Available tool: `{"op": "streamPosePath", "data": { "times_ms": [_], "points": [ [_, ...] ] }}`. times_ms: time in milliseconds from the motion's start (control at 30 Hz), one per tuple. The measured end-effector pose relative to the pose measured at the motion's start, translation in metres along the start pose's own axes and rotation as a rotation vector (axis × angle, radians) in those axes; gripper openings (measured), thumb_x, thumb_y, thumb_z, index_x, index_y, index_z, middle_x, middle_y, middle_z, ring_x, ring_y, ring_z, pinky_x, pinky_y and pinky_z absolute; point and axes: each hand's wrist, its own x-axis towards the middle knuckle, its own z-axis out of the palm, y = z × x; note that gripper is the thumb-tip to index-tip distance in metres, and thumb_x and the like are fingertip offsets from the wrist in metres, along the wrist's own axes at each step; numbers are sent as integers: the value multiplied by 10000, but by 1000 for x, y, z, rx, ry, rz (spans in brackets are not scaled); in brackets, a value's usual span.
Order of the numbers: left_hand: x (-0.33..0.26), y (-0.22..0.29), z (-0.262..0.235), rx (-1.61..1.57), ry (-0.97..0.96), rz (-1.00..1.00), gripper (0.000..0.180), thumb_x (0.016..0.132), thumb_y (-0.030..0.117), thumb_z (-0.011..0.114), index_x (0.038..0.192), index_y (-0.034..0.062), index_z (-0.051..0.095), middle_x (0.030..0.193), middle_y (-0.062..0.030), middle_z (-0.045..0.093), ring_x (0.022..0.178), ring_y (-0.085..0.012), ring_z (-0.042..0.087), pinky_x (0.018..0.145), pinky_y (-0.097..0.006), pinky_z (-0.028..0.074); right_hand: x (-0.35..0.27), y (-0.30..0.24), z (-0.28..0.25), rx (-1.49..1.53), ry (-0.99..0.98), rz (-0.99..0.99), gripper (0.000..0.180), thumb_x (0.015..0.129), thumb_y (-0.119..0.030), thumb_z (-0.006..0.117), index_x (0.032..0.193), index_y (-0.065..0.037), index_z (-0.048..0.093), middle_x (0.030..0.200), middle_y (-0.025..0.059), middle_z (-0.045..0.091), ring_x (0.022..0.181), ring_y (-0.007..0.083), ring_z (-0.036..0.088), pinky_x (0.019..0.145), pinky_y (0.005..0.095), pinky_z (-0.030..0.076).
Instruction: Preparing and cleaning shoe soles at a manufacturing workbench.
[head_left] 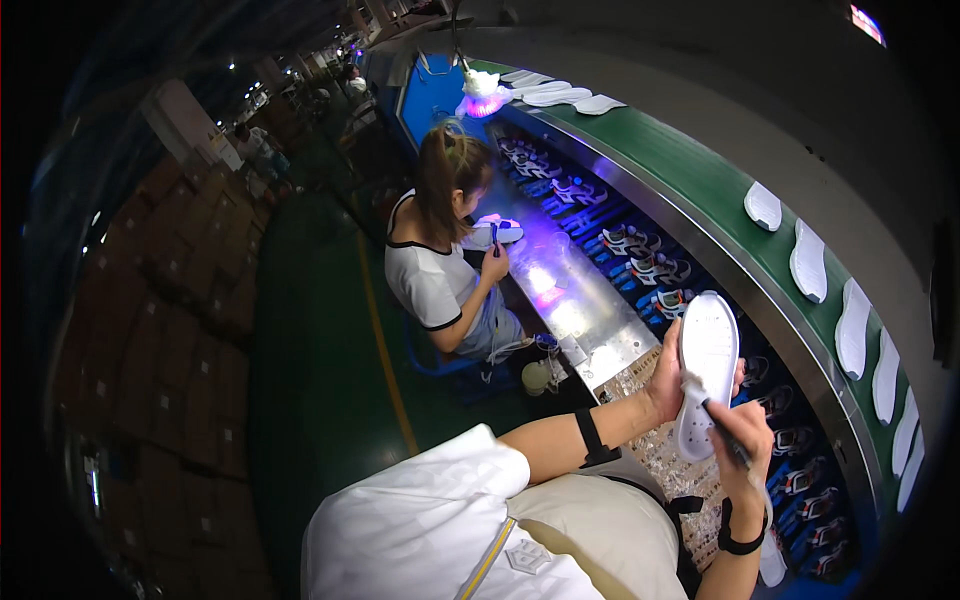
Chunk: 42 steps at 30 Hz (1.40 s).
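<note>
My left hand (pixel 667 378) is closed round the edge of a white shoe sole (pixel 709 335), its inner face turned up with rows of small holes. In my right hand (pixel 750 445) is a brush (pixel 727 430) with a dark handle. Its pale bristles touch the sole near its middle, on the left edge. Under both hands lies a worktop (pixel 640 460) mottled with whitish residue. Partly hidden behind my right wrist is another white piece (pixel 772 562), perhaps a sole.
Shoe uppers (pixel 650 268) ride on a rack line beyond the bench. A green conveyor belt (pixel 690 150) carries several white soles (pixel 808 262). On the left, a seated co-worker (pixel 435 270) holds a sole under a purple lamp (pixel 482 95). Stacked cartons (pixel 160 380) stand far left.
</note>
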Motion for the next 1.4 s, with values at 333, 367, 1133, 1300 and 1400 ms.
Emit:
{"op": "streamPosePath", "data": {
  "times_ms": [333, 367, 1133, 1300, 1400],
  "points": [
    [51, 49, 4, 35, -95, -1, 1120, 852, 936, 293, 1297, -65, 527, 1105, -229, 582, 938, -329, 596, 869, -466, 533, 47, 8, -21, 170, -376, -200, 393, 752, -45, 841, 1141, -54, 783, 831, 77, 654, 779, 261, 599, 751, 372, 443],
    [54, 54, 9, -193, -152, -74, 1129, 843, 935, 337, 1304, -83, 498, 1107, -202, 545, 919, -295, 556, 848, -451, 510, 49, 10, -25, 268, -352, -186, 399, 757, -48, 842, 1151, -68, 782, 835, 70, 654, 785, 256, 593, 759, 372, 437],
    [99, 20, 57, 510, -518, -377, 1021, 956, 843, 192, 1396, -11, 540, 1101, -293, 696, 914, -371, 742, 784, -461, 647, 7, 6, -52, -131, -307, -97, 311, 802, -114, 840, 1107, -115, 779, 839, 47, 644, 825, 229, 599, 795, 381, 438],
    [102, 18, 66, 839, -456, -413, 777, 1084, 645, 216, 1419, 29, 551, 1131, -236, 725, 953, -361, 757, 824, -455, 659, 11, 5, -53, -110, -130, -4, 347, 770, -101, 846, 1108, -80, 769, 840, 73, 641, 823, 278, 617, 807, 407, 485],
    [109, 16, 59, 1019, -414, -462, 748, 1092, 638, 251, 1320, 26, 615, 1057, -191, 740, 846, -285, 767, 733, -389, 658, 13, 5, -45, -159, -338, -138, 365, 755, -96, 849, 1111, -82, 769, 820, 76, 624, 801, 277, 610, 774, 406, 487]
  ]
}}
